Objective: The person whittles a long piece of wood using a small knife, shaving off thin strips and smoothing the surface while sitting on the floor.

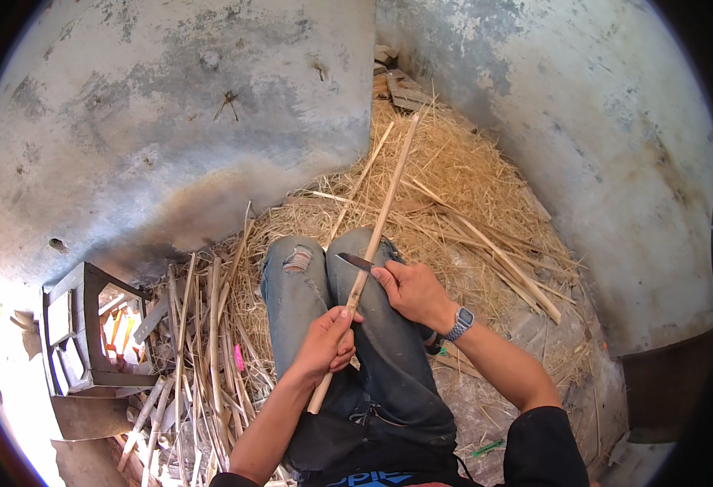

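Note:
A long pale wooden stick (386, 199) slants across my lap, its near end by my waist and its far end over the shavings. My left hand (329, 342) is wrapped round its lower part. In my right hand (412, 290) is a knife (355, 260), its dark blade lying across the stick above my left hand and pointing left. The knife's handle is hidden in my fist. A grey digital watch (459, 323) sits on my right wrist. Beneath the stick are my knees in worn blue jeans (296, 280).
Curly shavings (470, 170) heap up ahead and to the right, with loose sticks (502, 264) on them. More sticks (213, 325) pile at my left beside a dark wooden frame (89, 333). Weathered walls (210, 97) close in ahead and on the right.

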{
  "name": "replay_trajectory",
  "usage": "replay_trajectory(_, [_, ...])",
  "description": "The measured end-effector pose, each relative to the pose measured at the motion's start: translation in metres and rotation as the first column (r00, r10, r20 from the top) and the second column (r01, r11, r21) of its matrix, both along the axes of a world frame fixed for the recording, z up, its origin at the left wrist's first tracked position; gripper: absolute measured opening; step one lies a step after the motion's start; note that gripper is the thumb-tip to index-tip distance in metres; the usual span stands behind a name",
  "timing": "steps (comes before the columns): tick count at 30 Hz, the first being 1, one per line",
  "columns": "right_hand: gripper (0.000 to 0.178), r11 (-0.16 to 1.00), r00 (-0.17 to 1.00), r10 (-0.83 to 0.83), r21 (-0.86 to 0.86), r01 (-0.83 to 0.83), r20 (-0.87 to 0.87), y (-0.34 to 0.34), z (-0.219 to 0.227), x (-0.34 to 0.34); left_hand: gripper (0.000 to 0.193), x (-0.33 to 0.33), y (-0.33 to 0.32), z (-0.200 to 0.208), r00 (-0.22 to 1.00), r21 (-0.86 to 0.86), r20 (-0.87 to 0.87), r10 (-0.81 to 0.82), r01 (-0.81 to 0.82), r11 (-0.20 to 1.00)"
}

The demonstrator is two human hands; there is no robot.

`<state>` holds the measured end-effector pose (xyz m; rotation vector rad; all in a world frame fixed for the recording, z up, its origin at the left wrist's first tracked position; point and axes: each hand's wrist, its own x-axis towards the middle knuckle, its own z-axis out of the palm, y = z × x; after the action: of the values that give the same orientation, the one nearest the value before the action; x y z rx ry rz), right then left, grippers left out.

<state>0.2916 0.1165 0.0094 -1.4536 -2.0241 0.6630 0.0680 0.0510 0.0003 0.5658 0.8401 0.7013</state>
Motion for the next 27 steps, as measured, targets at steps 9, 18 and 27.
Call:
replay_trajectory(9, [0.047, 0.975, 0.996, 0.041, -0.216, -0.057, -0.077, -0.033, 0.017, 0.003, 0.032, 0.000, -0.005, -0.003, 0.983, -0.135, 0.186, -0.006, 0.032, 0.990])
replay_trajectory(18, [0.038, 0.993, 0.941, -0.052, -0.116, 0.013, -0.334, -0.033, 0.012, 0.009, 0.037, -0.024, -0.017, -0.004, 0.891, -0.354, 0.452, 0.030, 0.148, 0.924])
replay_trajectory(27, [0.034, 0.988, 0.985, 0.149, -0.026, -0.152, -0.082, -0.040, 0.040, -0.008, 0.041, -0.017, -0.019, -0.022, 0.701, -0.350, 0.706, 0.103, 0.218, 0.911])
